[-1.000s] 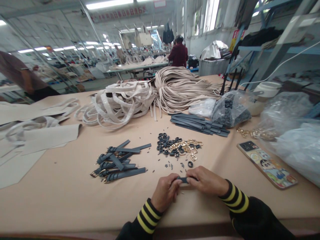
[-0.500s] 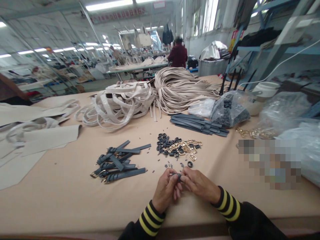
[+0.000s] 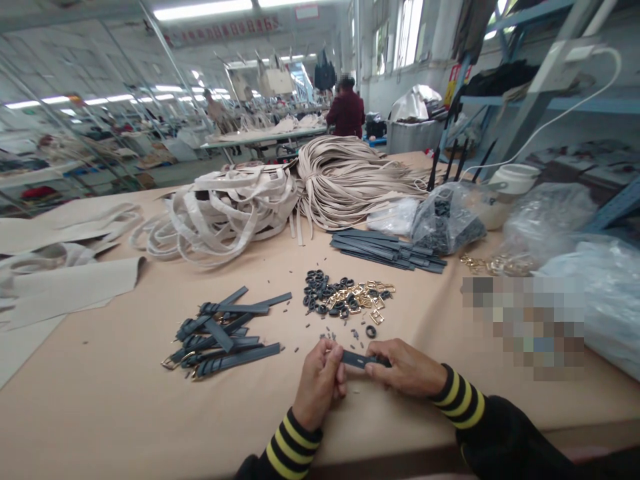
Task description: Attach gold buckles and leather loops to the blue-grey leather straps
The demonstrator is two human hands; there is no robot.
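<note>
Between my two hands a dark grey strap (image 3: 354,359) is stretched out just above the table's front part, with a small slot visible along it. My left hand (image 3: 320,375) pinches its left end between thumb and fingers. On the other end my right hand (image 3: 406,368) is closed, its fingers covering part of the strap. Just beyond my hands lie a single dark loop (image 3: 371,331) and several tiny dark offcuts (image 3: 355,333). Farther back, dark strap loops (image 3: 316,293) are heaped with gold buckles (image 3: 356,293).
Buckled dark straps (image 3: 225,333) are piled at the left. Flat dark strips (image 3: 387,250) lie behind the loops, beside a clear bag of dark pieces (image 3: 447,217). Beige straps (image 3: 350,180) and white webbing (image 3: 225,213) fill the back. A person (image 3: 346,110) stands beyond.
My hands have moved apart, and the dark strap now shows stretched between them; before, only a small dark bit was visible at my fingertips. The view has shifted slightly to the right.
</note>
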